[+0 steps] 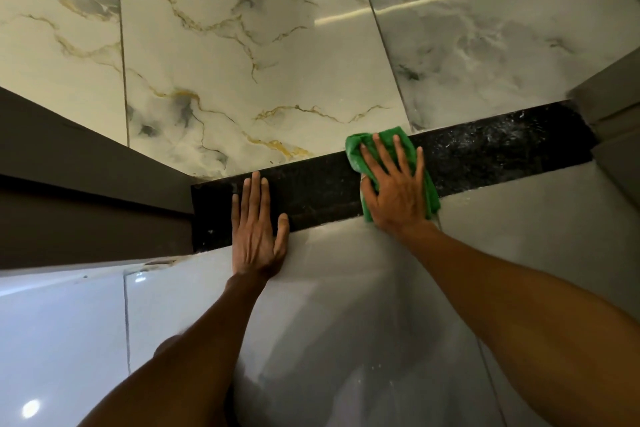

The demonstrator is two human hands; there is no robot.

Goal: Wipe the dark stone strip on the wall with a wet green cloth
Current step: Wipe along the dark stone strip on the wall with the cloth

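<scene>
A dark speckled stone strip (318,194) runs across the tiled wall from lower left to upper right. My right hand (394,191) lies flat with fingers spread on a bunched green cloth (360,149), pressing it against the strip near its middle. The cloth shows above and to the right of the hand; the rest is hidden under the palm. My left hand (256,232) rests flat and empty on the wall, fingers on the strip's left part, palm on the pale tile below. To the right of the cloth the strip looks streaked with whitish marks (502,139).
Glossy white marble tiles with gold and grey veins (225,80) cover the wall above the strip; plain glossy tiles (346,305) lie below. A dark brown frame or panel (86,184) adjoins the strip's left end, and a grey ledge (609,107) meets its right end.
</scene>
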